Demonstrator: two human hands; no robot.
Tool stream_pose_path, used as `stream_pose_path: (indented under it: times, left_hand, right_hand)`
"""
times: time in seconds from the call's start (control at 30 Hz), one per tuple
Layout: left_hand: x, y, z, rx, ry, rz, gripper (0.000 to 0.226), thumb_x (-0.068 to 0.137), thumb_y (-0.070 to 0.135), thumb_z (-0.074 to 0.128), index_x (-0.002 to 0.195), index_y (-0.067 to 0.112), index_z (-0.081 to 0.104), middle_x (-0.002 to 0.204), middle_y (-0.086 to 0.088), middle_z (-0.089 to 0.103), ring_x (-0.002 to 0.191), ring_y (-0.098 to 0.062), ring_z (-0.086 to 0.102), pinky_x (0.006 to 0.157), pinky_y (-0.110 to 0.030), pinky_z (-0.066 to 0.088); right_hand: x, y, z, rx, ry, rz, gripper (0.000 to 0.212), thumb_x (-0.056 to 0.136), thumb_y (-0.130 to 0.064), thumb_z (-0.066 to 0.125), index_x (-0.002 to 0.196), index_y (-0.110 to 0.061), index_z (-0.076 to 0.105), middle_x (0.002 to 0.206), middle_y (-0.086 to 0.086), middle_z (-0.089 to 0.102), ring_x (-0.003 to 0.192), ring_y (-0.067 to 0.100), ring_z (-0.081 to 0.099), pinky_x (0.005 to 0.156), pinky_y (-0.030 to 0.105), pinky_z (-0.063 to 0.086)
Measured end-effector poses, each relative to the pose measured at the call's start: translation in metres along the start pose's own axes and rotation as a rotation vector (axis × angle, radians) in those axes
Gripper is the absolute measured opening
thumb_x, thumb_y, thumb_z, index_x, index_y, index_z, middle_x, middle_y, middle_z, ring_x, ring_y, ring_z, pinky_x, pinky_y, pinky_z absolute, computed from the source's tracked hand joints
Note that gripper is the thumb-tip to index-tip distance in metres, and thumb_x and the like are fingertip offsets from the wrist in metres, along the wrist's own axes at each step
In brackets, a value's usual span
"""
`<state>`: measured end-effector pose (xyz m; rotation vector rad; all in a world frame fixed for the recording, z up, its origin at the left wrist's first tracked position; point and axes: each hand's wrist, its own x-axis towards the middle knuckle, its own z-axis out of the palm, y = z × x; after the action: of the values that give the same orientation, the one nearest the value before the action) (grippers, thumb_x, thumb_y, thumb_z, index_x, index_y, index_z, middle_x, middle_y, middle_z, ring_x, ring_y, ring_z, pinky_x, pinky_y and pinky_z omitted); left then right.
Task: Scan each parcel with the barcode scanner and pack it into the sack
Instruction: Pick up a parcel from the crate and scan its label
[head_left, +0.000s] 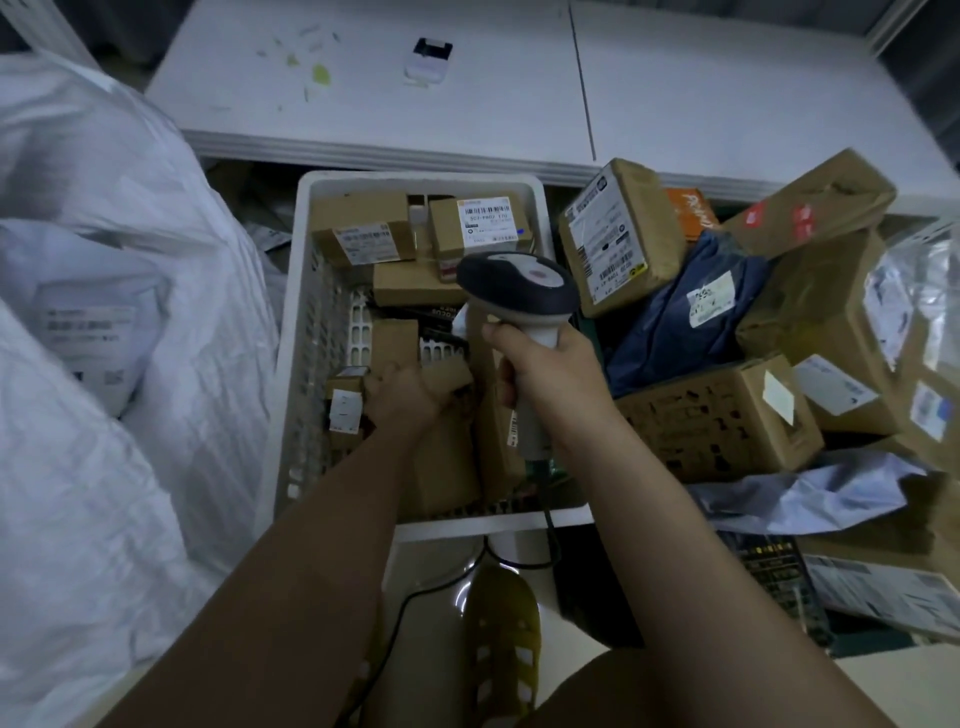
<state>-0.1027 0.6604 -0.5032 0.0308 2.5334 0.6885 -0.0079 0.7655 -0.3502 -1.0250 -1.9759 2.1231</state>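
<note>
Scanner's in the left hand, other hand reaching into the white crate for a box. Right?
Not quite: the head view shows the barcode scanner gripped by the right hand. It is the left hand that reaches into the white crate, gripping a cardboard box.

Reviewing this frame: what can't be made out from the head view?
- Left hand fingertips: buried among boxes in the crate, so its grip is unclear.
- Scanner window: faces away from the camera.
- Sack mouth: cut off by the left edge.
- Most labels: too blurred to read.
- Right pile: its far side is cut off by the right edge.
</note>
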Motion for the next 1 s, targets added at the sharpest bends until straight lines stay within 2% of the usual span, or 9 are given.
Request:
stream_pose_path:
  times: [0.17,0.23,0.33,0.43,0.5,0.6,0.73,0.9,1.0]
  left_hand:
    - [-0.029,-0.01,-0.054,-0.448,0.21,0.155,0.054,0.07,0.064,0.071,0.104,0.023,0.065,0.102,0.002,0.069,0.088,-0.013,0.064,0.08,-0.034,0.055]
    - [-0.049,0.0,-0.081,-0.589,0.212,0.179,0.049,0.071,0.059,0.076,0.107,0.027,0.065,0.106,0.007,0.068,0.092,-0.007,0.063,0.083,-0.029,0.054]
    - [-0.093,0.008,-0.13,-0.787,0.164,0.209,0.078,0.062,0.065,0.077,0.125,0.022,0.06,0.121,0.005,0.064,0.109,-0.013,0.061,0.09,-0.035,0.054]
    - [-0.142,0.008,-0.166,-0.924,0.145,0.252,0.058,0.079,0.039,0.076,0.128,0.018,0.055,0.119,0.004,0.063,0.107,-0.012,0.062,0.082,-0.024,0.056]
    - [-0.171,0.003,-0.179,-0.997,0.151,0.268,0.048,0.084,0.028,0.072,0.126,0.02,0.051,0.12,-0.001,0.061,0.107,-0.015,0.063,0.077,-0.026,0.057]
    - [-0.196,-0.006,-0.188,-1.119,0.13,0.247,0.037,0.09,0.03,0.065,0.121,0.02,0.048,0.115,-0.004,0.064,0.099,-0.015,0.067,0.07,-0.025,0.057]
    - [-0.207,-0.007,-0.198,-1.131,0.108,0.275,0.031,0.096,0.032,0.056,0.124,0.019,0.052,0.106,0.004,0.069,0.085,-0.003,0.069,0.066,-0.018,0.056]
    - [-0.203,-0.012,-0.198,-1.303,0.032,0.175,0.037,0.098,0.021,0.053,0.135,0.023,0.048,0.115,0.002,0.067,0.093,-0.012,0.069,0.08,-0.032,0.059]
    - [-0.199,-0.014,-0.195,-1.388,0.028,0.138,0.05,0.091,0.024,0.064,0.136,0.022,0.042,0.117,-0.003,0.067,0.097,-0.017,0.069,0.089,-0.045,0.055]
  right_hand:
    - [-0.007,-0.007,0.003,0.103,0.075,0.012,0.021,0.085,-0.015,0.069,0.104,-0.012,0.06,0.073,0.0,0.06,0.063,0.014,0.056,0.059,0.029,0.046]
    - [-0.01,-0.008,0.005,0.163,0.121,0.009,0.015,0.085,-0.012,0.069,0.097,-0.013,0.06,0.07,0.001,0.06,0.059,0.014,0.055,0.057,0.029,0.046]
    - [-0.028,-0.016,0.016,0.266,0.146,-0.003,0.019,0.086,-0.012,0.071,0.103,-0.011,0.061,0.07,0.002,0.063,0.056,0.012,0.055,0.052,0.023,0.048]
    - [-0.045,-0.024,0.03,0.362,0.131,-0.031,0.043,0.082,-0.017,0.077,0.12,-0.005,0.061,0.09,0.009,0.069,0.064,0.013,0.059,0.055,0.022,0.051]
    - [-0.057,-0.029,0.036,0.391,0.104,-0.074,0.048,0.079,-0.022,0.08,0.121,-0.006,0.062,0.104,0.011,0.072,0.073,0.015,0.064,0.062,0.024,0.054]
    - [-0.074,-0.03,0.041,0.33,0.075,-0.139,0.061,0.073,-0.03,0.083,0.127,-0.014,0.059,0.117,0.003,0.069,0.105,0.017,0.066,0.092,0.034,0.053]
    - [-0.09,-0.031,0.048,0.29,-0.107,-0.176,0.058,0.066,-0.034,0.083,0.118,-0.016,0.065,0.113,0.002,0.072,0.108,0.018,0.067,0.102,0.046,0.048]
    - [-0.09,-0.027,0.057,0.251,-0.094,-0.227,0.032,0.072,-0.014,0.084,0.101,-0.02,0.071,0.104,0.002,0.075,0.102,0.021,0.069,0.098,0.048,0.051]
    - [-0.091,-0.028,0.061,0.173,-0.117,-0.279,0.037,0.07,-0.01,0.086,0.103,-0.016,0.07,0.105,0.002,0.075,0.101,0.019,0.07,0.097,0.046,0.052]
